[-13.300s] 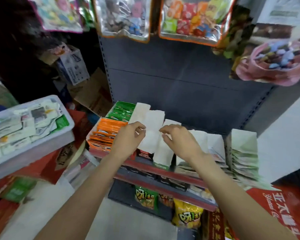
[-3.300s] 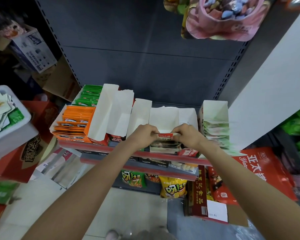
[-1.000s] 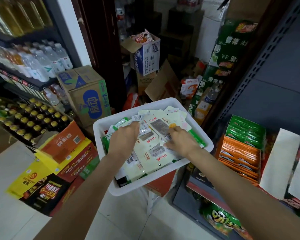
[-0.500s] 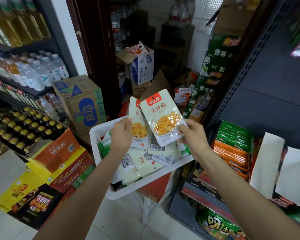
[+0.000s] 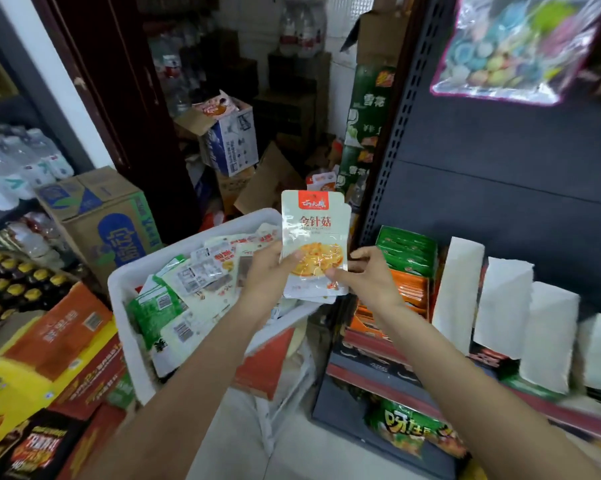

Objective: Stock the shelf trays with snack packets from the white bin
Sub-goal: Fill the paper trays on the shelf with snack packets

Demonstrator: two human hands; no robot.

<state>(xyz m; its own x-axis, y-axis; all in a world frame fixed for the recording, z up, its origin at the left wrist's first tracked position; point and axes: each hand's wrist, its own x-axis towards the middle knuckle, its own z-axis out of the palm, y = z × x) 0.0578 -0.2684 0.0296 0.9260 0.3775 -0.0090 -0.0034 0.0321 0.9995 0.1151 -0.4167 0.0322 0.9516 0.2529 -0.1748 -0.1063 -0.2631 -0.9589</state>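
Both hands now up off the white bin (image 5: 129, 289): left hand (image 5: 268, 271) and right hand (image 5: 368, 275) pinch one squared stack of snack packets (image 5: 313, 244) above its right rim — gathered since a second ago. Next: shelf trays (image 5: 403, 271), right.

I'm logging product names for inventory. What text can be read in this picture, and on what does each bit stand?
"金针菇": held snack packet, gripped by left hand and right hand.
"雪花": green cartons.
"呀土豆", partly hidden: chip bag on the bottom shelf.
Too blurred: the packet's red logo, the labels in the white bin, the blue-printed carton, the floor boxes.
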